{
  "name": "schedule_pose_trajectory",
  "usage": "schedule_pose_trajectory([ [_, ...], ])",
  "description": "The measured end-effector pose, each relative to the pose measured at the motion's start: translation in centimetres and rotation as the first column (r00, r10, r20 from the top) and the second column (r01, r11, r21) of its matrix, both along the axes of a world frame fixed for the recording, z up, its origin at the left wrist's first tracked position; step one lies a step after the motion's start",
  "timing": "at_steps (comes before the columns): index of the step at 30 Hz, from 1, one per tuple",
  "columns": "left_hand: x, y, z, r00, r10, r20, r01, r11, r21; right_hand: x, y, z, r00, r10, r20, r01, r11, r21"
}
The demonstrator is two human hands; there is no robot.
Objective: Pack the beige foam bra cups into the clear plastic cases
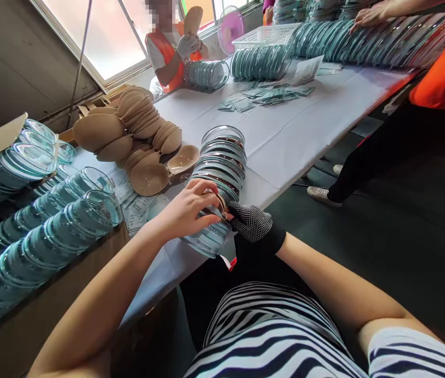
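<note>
Lying on its side at the near edge of the white-clothed table (pixel 285 136), the row of stacked clear round lidded dishes (pixel 219 178) is being gripped by the bare left hand (pixel 186 210), fingers curled over its near end, while the black dotted-gloved right hand (pixel 254 224) is pressing closed against that end.

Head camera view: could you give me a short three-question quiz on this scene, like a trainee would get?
1. True or false: the right hand wears a dark dotted glove.
2. What does the bare left hand touch: (a) the stack of clear lidded dishes, (b) the pink fan, (c) the white basket?
3. What colour are the bowl-shaped pieces piled on the table?

Key: 1 true; 2 a; 3 tan.
</note>
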State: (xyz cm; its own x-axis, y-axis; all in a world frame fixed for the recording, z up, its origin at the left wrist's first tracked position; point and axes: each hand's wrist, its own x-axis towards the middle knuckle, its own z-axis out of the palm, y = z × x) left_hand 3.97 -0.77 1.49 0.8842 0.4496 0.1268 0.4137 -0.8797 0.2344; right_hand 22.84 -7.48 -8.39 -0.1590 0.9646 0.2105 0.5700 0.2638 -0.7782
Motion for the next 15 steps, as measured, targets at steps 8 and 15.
schedule_pose_trajectory([
  [8, 0.2, 0.3, 0.1, 1.0, -0.027, 0.012, 0.027, 1.0, 0.007, -0.5, -0.8, 1.2, 0.94, -0.099, 0.325, 0.07, 0.993, 0.1],
  [15, 0.3, 0.8, 0.0, 0.996, -0.013, -0.084, 0.009, 0.999, -0.051, 0.0, 0.3, 0.6, 0.951, -0.094, 0.295, 0.089, 0.996, 0.029],
])
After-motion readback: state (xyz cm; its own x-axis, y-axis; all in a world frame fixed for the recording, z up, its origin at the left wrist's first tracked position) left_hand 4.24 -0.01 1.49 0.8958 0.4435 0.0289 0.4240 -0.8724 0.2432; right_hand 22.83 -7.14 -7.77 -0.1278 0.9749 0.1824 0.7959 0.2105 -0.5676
